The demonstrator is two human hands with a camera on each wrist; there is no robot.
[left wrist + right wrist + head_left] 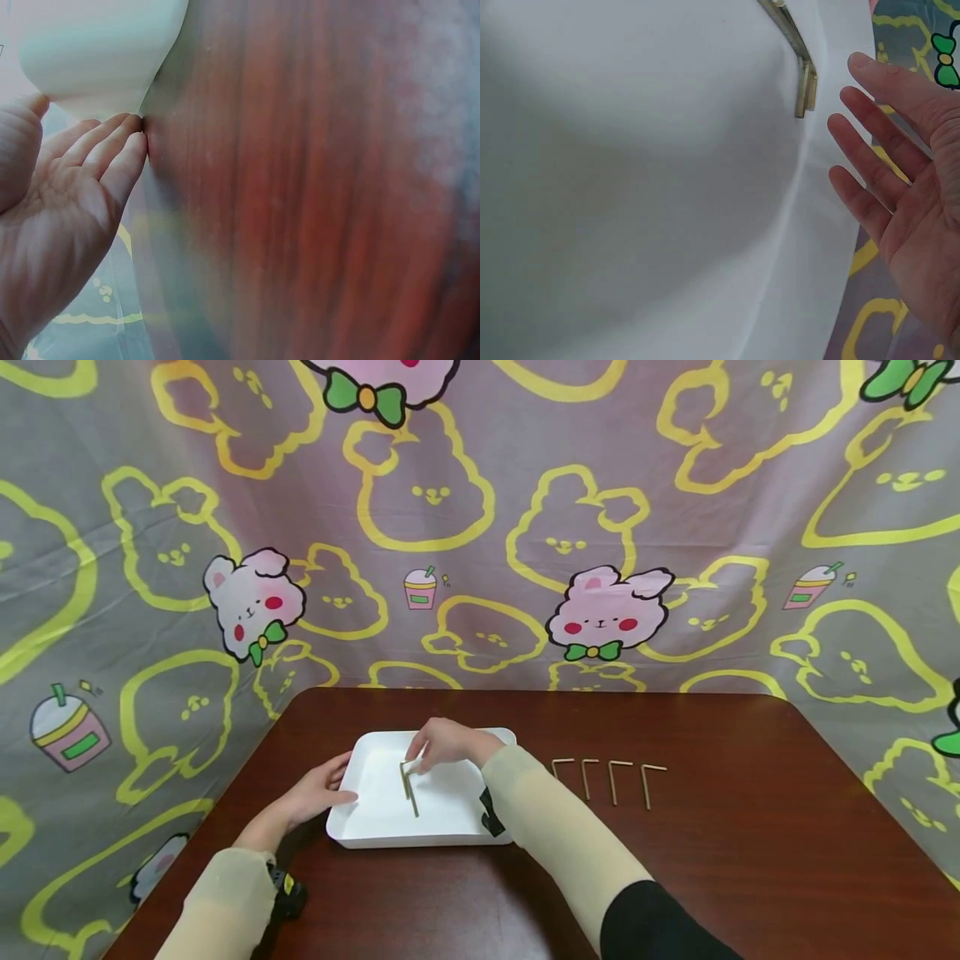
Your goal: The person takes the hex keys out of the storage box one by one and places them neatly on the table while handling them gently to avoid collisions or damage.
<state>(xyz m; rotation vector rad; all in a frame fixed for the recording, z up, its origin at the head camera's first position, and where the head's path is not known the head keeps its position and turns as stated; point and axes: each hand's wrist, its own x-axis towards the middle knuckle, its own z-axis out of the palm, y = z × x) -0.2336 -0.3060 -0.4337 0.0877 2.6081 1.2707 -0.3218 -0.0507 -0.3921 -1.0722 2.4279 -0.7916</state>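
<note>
Two brass-coloured hex keys (413, 800) lie side by side in the white tray (453, 814), their short ends toward its far side. My right hand (446, 743) hovers over the tray's far part, close by those bent ends. In the right wrist view, the fingers (866, 146) are spread with nothing between them, apart from the hex keys (802, 71). At the tray's left side, my left hand (315, 793) holds the rim, thumb over the edge and fingers along the outside. The left wrist view shows these fingers (112, 154) against the tray's underside.
Several more L-shaped hex keys (613, 785) stand in a row on the brown table (735, 843), right of the tray; my right forearm (562, 818) partly covers the leftmost. A patterned cloth (480, 527) hangs behind the table.
</note>
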